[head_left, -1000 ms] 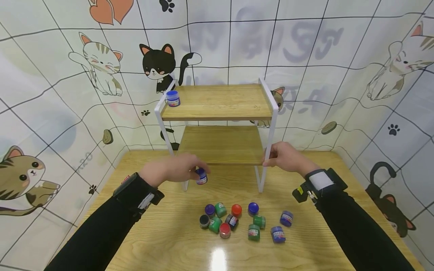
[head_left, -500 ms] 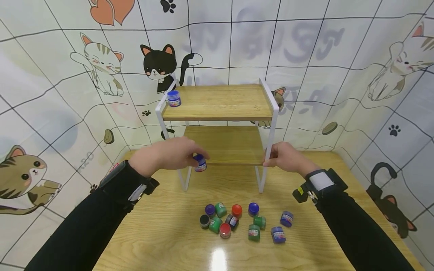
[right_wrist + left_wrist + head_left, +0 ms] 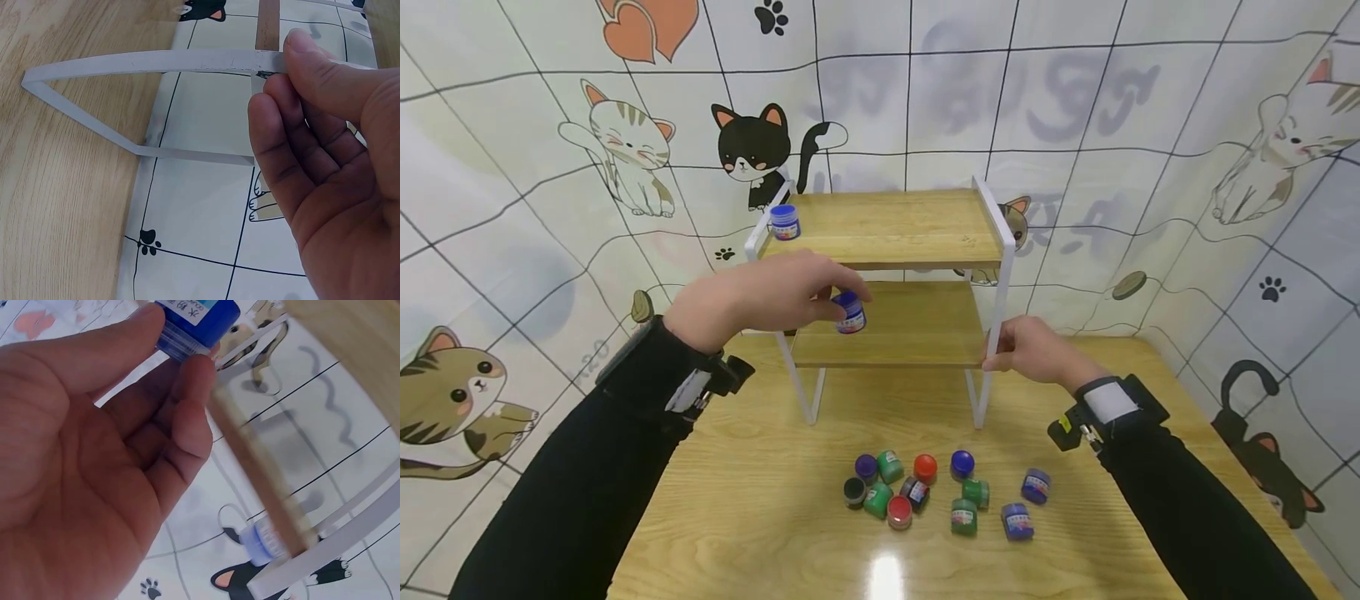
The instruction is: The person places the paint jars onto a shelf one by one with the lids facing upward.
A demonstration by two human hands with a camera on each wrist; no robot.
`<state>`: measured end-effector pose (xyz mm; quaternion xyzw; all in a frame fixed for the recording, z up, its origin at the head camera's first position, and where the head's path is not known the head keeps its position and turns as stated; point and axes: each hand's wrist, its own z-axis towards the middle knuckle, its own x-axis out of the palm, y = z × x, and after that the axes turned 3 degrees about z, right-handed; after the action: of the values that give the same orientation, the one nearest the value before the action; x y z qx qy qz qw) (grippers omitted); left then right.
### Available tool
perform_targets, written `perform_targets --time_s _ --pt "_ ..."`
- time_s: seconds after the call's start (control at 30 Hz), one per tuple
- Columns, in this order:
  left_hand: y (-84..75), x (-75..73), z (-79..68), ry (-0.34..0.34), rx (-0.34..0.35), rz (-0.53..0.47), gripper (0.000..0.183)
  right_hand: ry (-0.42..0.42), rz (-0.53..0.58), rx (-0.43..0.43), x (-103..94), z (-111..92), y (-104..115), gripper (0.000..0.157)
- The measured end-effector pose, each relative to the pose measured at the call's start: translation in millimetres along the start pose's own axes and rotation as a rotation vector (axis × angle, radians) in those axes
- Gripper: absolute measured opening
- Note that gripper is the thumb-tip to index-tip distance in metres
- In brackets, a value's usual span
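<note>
My left hand (image 3: 775, 292) pinches a blue paint jar (image 3: 852, 312) by its lid, in the air before the lower shelf of a two-tier rack (image 3: 887, 265). In the left wrist view the jar (image 3: 203, 322) sits between thumb and fingertips, its label partly cut off by the frame edge. My right hand (image 3: 1033, 350) grips the rack's white right leg near the lower shelf; in the right wrist view, thumb and fingers pinch the white metal frame (image 3: 156, 60). Another blue paint jar (image 3: 786, 222) stands upright at the upper shelf's left end.
Several paint jars lie or stand on the wooden table (image 3: 737, 517) in front of the rack: red (image 3: 899, 512), green (image 3: 964, 517), black (image 3: 854, 492) and blue (image 3: 1017, 521) ones. Behind the rack hangs a white cat-print sheet (image 3: 865, 100).
My left hand has risen with the blue paint jar, from below the lower shelf's front edge to between the two shelves. The right hand has kept its hold on the leg.
</note>
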<state>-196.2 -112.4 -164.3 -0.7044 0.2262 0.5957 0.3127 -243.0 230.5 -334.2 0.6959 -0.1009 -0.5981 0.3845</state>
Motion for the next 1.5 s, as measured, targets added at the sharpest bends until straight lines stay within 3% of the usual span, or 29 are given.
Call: perform_targets --time_s 0.33,0.73,1.07,1.5 --pt "6.1 -31.8 8.2 -0.089 -0.023 0.050 0.036 -0.008 -0.002 -0.003 -1.7 -0.8 -2.9 0.004" --pt "29.2 -45.9 25.7 -0.125 -0.083 0.129 0.040 -0.008 -0.010 -0.015 -3.9 1.4 -2.1 0.005" --pt "47.9 -47.7 34.1 -0.145 -0.185 0.150 0.043 0.000 -0.006 0.009 -4.4 2.7 1.9 0.005" --pt "60.1 -34.9 45.2 -0.201 -0.239 0.188 0.041 -0.004 0.000 0.010 0.4 0.2 -1.6 0.005"
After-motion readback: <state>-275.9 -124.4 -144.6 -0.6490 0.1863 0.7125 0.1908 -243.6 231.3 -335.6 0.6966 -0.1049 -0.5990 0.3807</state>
